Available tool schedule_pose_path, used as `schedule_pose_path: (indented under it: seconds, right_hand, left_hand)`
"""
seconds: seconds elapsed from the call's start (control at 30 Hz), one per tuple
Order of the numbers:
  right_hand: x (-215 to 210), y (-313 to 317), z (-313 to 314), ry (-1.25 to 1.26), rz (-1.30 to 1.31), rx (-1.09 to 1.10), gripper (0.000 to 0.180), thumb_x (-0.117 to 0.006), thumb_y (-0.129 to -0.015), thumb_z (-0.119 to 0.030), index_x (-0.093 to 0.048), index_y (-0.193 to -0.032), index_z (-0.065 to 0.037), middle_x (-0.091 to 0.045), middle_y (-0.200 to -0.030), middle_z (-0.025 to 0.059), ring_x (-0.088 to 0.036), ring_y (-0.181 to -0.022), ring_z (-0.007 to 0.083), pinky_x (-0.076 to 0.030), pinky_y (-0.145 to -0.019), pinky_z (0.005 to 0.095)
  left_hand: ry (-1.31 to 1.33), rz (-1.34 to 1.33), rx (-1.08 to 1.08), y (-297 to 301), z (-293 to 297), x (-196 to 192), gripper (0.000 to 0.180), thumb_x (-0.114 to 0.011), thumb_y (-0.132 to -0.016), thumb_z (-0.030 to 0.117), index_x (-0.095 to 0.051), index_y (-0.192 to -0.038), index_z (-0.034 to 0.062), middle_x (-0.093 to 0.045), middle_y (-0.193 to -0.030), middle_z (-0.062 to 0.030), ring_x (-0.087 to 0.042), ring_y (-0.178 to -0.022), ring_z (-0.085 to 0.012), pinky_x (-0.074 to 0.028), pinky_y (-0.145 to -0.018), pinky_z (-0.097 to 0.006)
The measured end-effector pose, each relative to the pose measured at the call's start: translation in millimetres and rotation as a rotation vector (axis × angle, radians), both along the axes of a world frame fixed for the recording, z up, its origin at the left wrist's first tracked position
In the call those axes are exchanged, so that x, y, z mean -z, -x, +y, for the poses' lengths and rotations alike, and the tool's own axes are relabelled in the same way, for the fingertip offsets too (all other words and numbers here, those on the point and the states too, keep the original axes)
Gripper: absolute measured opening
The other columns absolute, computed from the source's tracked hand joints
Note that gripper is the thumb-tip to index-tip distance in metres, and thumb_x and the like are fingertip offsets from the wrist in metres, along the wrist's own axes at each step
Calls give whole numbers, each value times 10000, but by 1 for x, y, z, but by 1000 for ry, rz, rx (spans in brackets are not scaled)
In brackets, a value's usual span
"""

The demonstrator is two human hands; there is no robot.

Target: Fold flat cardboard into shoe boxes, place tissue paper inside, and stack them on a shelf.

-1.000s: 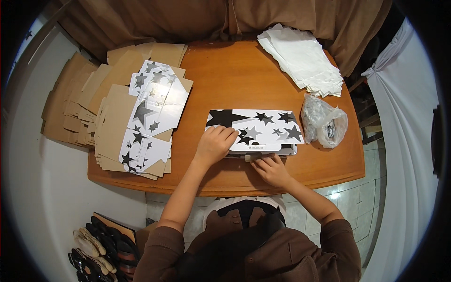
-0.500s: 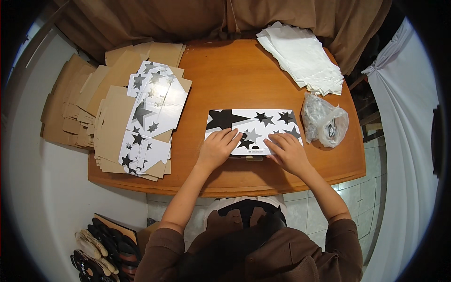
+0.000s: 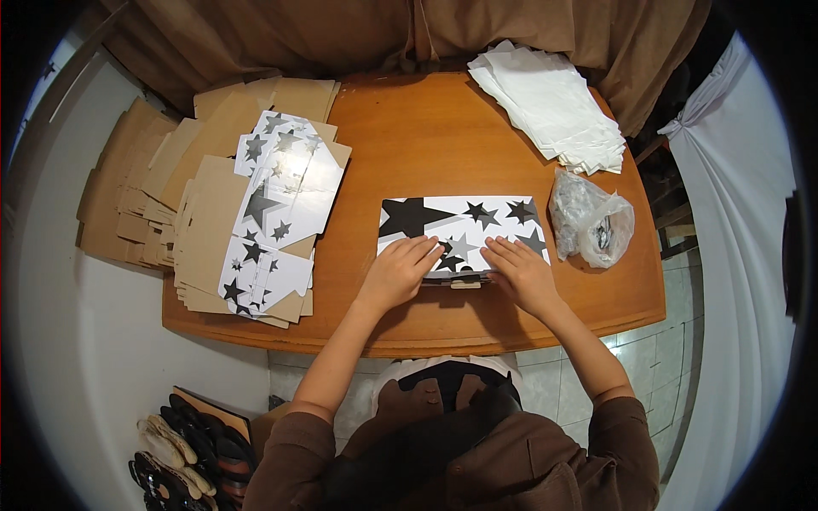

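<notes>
A white cardboard box (image 3: 504,223) printed with black and grey stars lies on the wooden table in front of me. Its lid panel faces up, and along the near edge a strip of the lid is bent downward. My left hand (image 3: 400,271) grips the near edge left of the middle, fingers close together on top. On the right half of that edge, my right hand (image 3: 521,268) does the same, fingertips resting on the star print. Both thumbs are mostly hidden at the front side. A small brown cardboard tab (image 3: 465,285) sticks out below the near edge.
Flat brown cardboard blanks (image 3: 200,204) are stacked at left, with a star-printed blank (image 3: 290,200) on top. White paper sheets (image 3: 554,111) lie at the far right, above a clear plastic bag (image 3: 588,217). Shoes (image 3: 192,451) stand low at left. A brown curtain (image 3: 341,38) hangs behind the table.
The lid's near strip, flat before, is now bent down over the front edge. Both hands stay at nearly the same place, fingers drawn closer together.
</notes>
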State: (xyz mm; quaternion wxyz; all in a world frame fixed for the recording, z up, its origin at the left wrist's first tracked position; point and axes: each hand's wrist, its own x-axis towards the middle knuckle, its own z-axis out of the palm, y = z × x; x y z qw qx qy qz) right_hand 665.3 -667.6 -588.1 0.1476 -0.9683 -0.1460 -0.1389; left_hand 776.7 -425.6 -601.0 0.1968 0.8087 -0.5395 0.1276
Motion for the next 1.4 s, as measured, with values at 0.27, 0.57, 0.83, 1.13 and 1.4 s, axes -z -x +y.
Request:
schedule_pose_path:
  seconds: [0.27, 0.57, 0.83, 1.13, 1.4]
  right_hand:
    - [6, 1, 1, -3, -35, -19, 419, -665, -765, -135, -565, -1169, -92, -573, -1234, 78, -527, -1158, 264, -416, -952, 418]
    - [5, 0, 1, -51, 6, -18, 436, -678, -744, -125, -565, -1163, -87, -549, -1260, 81, -490, -1180, 270, -381, -976, 437]
    - [9, 2, -4, -64, 69, -33, 423, -648, -767, -135, -558, -1178, -94, -522, -1290, 87, -469, -1197, 277, -353, -1006, 450]
    - [19, 11, 0, -50, -26, -58, 328, -678, -741, -194, -591, -1044, -105, -555, -1180, 96, -492, -1148, 272, -367, -988, 446]
    - [32, 12, 3, -13, -193, -40, 354, -673, -628, -100, -609, -975, -89, -581, -1124, 91, -539, -1078, 255, -400, -942, 433]
  left_hand:
    - [-50, 122, 48, 4, 11, 0, 399, -602, -813, 143, -541, -1204, 84, -521, -1254, -130, -493, -1171, -278, -388, -985, -438]
    - [0, 141, 63, 5, 11, 6, 354, -607, -816, 129, -565, -1161, 62, -534, -1228, -143, -495, -1165, -294, -394, -983, -445]
    - [30, 168, 53, 8, 11, 7, 311, -602, -809, 111, -588, -1115, 51, -555, -1193, -136, -524, -1128, -292, -403, -978, -436]
    - [113, 104, 0, 25, 12, 17, 265, -683, -761, 124, -612, -1006, 52, -599, -1085, -87, -578, -1023, -254, -463, -899, -403]
    - [263, -52, -55, 31, 7, 36, 167, -681, -747, 75, -637, -900, 25, -645, -981, -63, -609, -939, -216, -488, -821, -359]
